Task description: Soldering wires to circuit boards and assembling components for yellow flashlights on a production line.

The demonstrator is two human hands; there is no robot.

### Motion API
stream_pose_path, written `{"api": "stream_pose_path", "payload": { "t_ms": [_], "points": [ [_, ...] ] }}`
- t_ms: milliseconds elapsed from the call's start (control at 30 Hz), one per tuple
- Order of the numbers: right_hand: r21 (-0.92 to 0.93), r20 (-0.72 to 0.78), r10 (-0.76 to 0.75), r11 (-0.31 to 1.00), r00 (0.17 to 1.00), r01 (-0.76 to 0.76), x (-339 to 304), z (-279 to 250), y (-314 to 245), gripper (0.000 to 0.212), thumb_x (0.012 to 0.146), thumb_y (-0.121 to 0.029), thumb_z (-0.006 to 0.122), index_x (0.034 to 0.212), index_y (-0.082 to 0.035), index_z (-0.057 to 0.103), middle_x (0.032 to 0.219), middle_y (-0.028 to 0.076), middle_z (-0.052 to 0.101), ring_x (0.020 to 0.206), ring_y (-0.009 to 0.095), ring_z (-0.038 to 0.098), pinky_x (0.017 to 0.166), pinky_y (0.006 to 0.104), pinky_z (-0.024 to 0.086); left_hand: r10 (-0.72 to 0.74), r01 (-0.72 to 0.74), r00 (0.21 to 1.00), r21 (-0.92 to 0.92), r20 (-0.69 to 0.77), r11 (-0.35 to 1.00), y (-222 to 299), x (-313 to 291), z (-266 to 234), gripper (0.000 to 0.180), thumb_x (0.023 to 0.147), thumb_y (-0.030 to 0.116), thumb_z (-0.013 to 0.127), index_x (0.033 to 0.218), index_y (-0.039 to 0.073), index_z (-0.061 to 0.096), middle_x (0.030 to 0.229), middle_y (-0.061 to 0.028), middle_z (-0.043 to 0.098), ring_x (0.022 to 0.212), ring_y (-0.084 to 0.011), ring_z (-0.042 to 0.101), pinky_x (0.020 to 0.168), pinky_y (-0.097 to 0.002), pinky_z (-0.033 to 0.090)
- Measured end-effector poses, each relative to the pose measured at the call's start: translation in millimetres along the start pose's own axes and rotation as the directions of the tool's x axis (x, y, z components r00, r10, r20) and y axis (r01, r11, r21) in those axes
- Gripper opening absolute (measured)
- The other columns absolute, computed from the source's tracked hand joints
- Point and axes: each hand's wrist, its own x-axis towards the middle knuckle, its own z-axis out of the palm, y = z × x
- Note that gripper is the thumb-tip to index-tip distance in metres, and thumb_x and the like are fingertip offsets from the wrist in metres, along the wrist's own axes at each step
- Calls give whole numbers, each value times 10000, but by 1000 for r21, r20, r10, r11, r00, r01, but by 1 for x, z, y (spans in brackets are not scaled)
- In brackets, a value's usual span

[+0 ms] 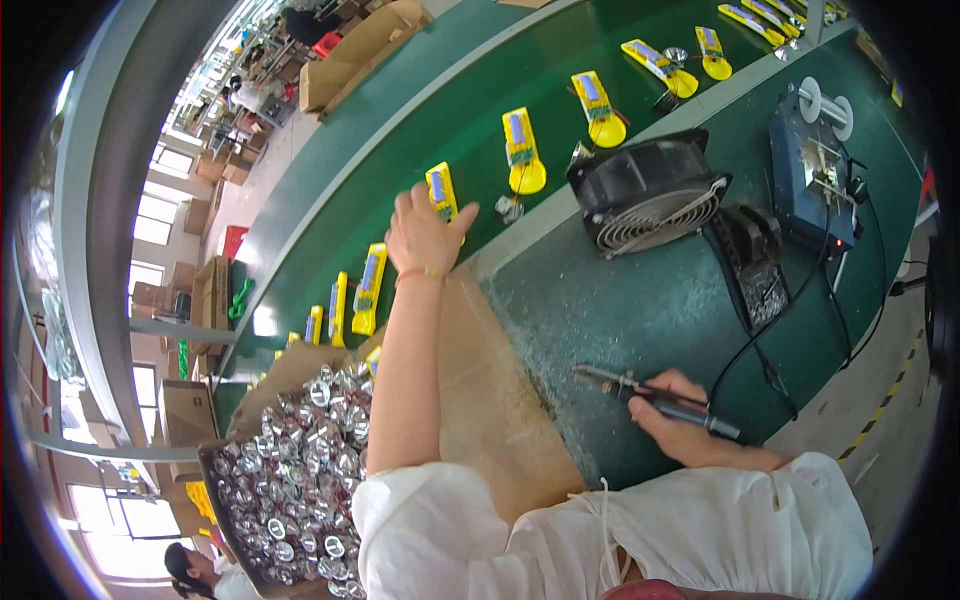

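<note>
My left hand (428,238) reaches over the green conveyor belt, thumb and fingers spread around a yellow plastic housing (441,183). That housing carries a purple block and a green circuit board; its lower end is hidden by the hand. Whether the fingers touch it, I cannot tell. My right hand (672,418) is closed around a soldering iron (708,421) low over the green bench. The iron's metal tip points left, above the worn bench top. Another yellow housing (523,152), with a small silvery part (509,209) wired to it, lies right of my left hand.
Further yellow housings (369,290) line the belt. A box of shiny reflector cups (318,440) stands left of my left arm. Beyond the iron are a black fan (655,195), a dark iron stand (752,260) and a blue solder feeder (808,175) with trailing black cables. Brown cardboard (500,385) covers the bench edge.
</note>
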Motion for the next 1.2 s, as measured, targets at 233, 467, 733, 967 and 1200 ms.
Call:
{"api": "stream_pose_path", "payload": {
  "t_ms": [233,467,733,967,1200],
  "points": [
    [-32,33,-4,999,999,5,3,-5,-15,179,729,-103,695,787,-34,540,631,39,605,566,71,565,512,235,444,-1,51,939,-136,344,989,97,121,48,864,619,591,616,1323,168,349,1288,-196,395,1114,-296,491,908,-367,425],
    [76,8,16,997,1000,-16,6,-6,-12,193,705,-99,714,795,-21,562,667,52,623,565,60,564,490,230,434,-38,5,872,68,488,998,122,150,83,639,729,353,551,1294,121,365,1141,-145,553,1022,-277,561,850,-365,461],
    [141,-54,30,990,998,-22,5,-1,-4,159,724,-75,684,807,-21,559,642,36,605,585,71,566,524,232,452,289,248,922,-966,258,69,4,82,-38,511,831,170,320,1336,123,255,1018,-145,526,748,-203,548,642,-317,499],
    [106,-103,1,994,995,10,6,2,12,127,795,-86,592,834,-18,492,612,49,542,520,88,521,477,216,414,176,28,984,-956,-25,-292,-104,-58,-177,584,794,204,340,1359,127,214,1042,-180,504,734,-234,546,657,-346,495],
    [63,-158,-218,971,963,230,9,2,25,127,861,-177,549,830,-56,524,602,-13,481,524,44,418,481,175,307,135,-129,970,-900,-201,-416,-158,-180,-244,586,799,224,343,1366,145,216,1036,-206,491,695,-253,563,643,-352,501]
  ]
}}
